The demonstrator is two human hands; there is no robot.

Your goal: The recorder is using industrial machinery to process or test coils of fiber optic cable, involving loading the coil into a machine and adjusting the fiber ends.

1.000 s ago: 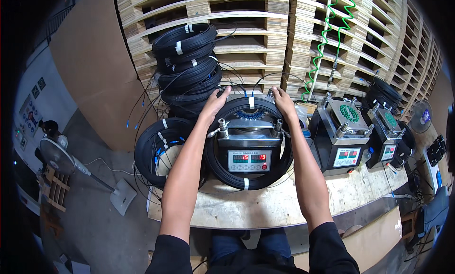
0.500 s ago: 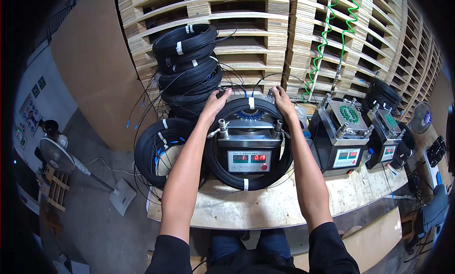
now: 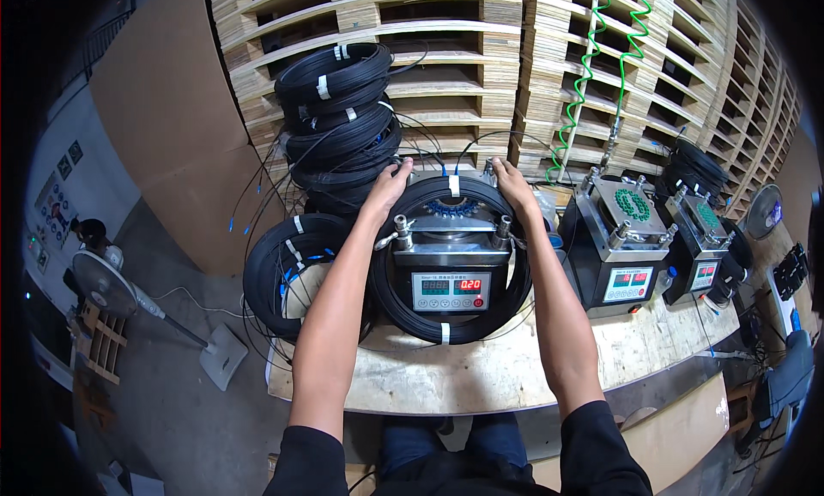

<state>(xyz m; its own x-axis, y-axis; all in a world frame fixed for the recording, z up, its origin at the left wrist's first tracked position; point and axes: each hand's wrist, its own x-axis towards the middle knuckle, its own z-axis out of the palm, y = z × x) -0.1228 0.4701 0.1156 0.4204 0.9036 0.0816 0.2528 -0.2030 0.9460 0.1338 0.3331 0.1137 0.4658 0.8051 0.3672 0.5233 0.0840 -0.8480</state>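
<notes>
Black cable coil (image 3: 446, 320), ringed around a grey box machine (image 3: 448, 277) with red digit displays, on the plywood desk (image 3: 481, 376). Bound with white ties at top and bottom. Probably springy and fairly light, smooth-jacketed, apt to loosen where untied; best taken at opposite sides of the ring, near the ties. Left hand (image 3: 388, 190) on the coil's upper left arc, fingers curled over it. Right hand (image 3: 513, 187) on the upper right arc, fingers likewise curled over the cable. Second coil (image 3: 287, 273) just beside on the left, a stack of coils (image 3: 339, 118) behind, against wooden pallets (image 3: 481, 58). Two similar machines (image 3: 620, 247) further right, green spiral hose (image 3: 588, 75) above.
</notes>
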